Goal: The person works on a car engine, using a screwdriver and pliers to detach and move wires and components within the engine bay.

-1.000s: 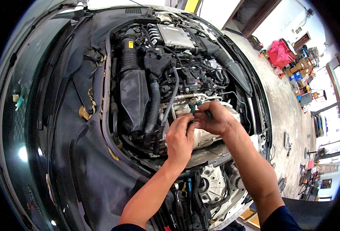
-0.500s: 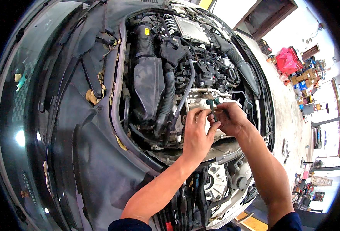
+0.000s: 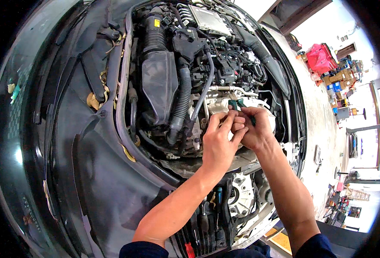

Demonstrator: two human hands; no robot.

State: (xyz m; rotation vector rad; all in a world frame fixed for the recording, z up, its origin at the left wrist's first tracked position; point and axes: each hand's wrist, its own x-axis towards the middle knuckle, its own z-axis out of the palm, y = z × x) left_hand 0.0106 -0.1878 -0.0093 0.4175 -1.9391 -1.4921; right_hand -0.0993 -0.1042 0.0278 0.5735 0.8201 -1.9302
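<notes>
A small dark green piece with a forked or T-shaped top (image 3: 236,104) sticks up from between the fingers of my two hands. Its lower part is covered by the fingers, so its kind cannot be made out. My right hand (image 3: 257,129) is closed round the piece. My left hand (image 3: 219,139) comes at it from the left, thumb and fingers pinched together against the right hand's fingertips. Both hands are held over the near part of an open engine bay, in front of the engine (image 3: 224,73) and its pale metal cover (image 3: 218,106).
A black air box (image 3: 160,86) and a ribbed hose (image 3: 184,103) lie left of my hands. Below my arms sit hand tools, one a red-handled tool (image 3: 189,250), and a pale round casting (image 3: 242,195). The windshield (image 3: 22,129) is far left; boxes (image 3: 342,77) stand right.
Both hands have drawn closer together around the green piece, and less of its shaft shows. The whole view has shifted slightly, so the engine sits higher and further left.
</notes>
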